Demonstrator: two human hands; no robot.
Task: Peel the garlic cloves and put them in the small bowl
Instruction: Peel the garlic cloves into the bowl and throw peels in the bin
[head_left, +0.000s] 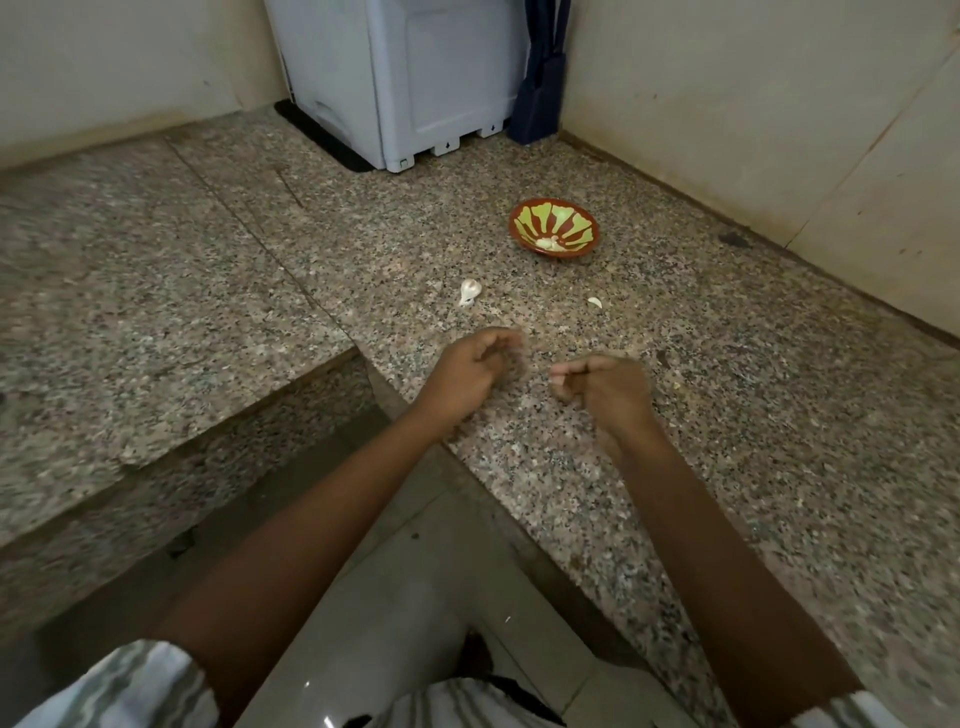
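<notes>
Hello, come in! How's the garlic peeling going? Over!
Left hand and right hand curled, blurred, grip unclear. Small bowl holds something pale. Big garlic piece and small garlic piece lie on counter, short of bowl.

The countertop (675, 415) is seen to be speckled granite, smooth with a dull sheen. The small bowl (571, 218) appears glazed, its painted inside faintly glossy. The garlic clove (470, 291) is covered in pale, papery skin. The appliance (415, 78) is cased in smooth matt plastic. The floor tile (426, 597) is glossy, and the sleeve (130, 686) is striped cloth.
</notes>
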